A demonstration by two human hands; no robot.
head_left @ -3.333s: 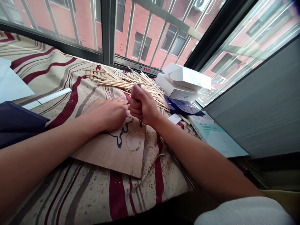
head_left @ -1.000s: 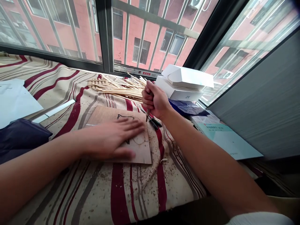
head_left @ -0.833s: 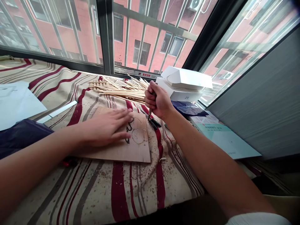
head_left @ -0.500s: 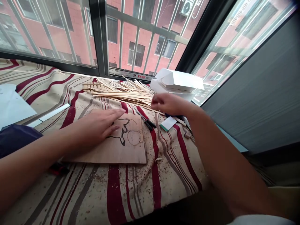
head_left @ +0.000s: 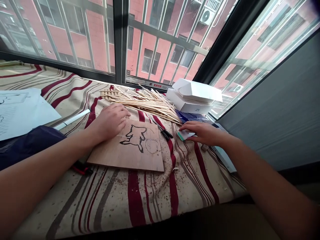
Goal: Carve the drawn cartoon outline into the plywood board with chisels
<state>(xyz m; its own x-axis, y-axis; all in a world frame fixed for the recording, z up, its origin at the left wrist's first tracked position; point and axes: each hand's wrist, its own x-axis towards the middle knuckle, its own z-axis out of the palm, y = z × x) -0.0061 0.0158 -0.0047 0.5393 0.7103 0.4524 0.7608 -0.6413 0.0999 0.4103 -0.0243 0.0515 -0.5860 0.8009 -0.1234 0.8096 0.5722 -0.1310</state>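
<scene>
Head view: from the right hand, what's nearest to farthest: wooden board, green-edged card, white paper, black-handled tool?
From the right hand:
1. Green-edged card, right at it.
2. Black-handled tool, to its left.
3. Wooden board, farther left.
4. White paper, far left.

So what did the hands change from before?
The right hand was gripping a pointed tool by the board's right edge. It has moved right, its fingers now at a small white-and-green block; the tool is out of sight. The left hand slid left and away on the wooden board, uncovering the black drawing. The sticks and white box stayed put.
</scene>
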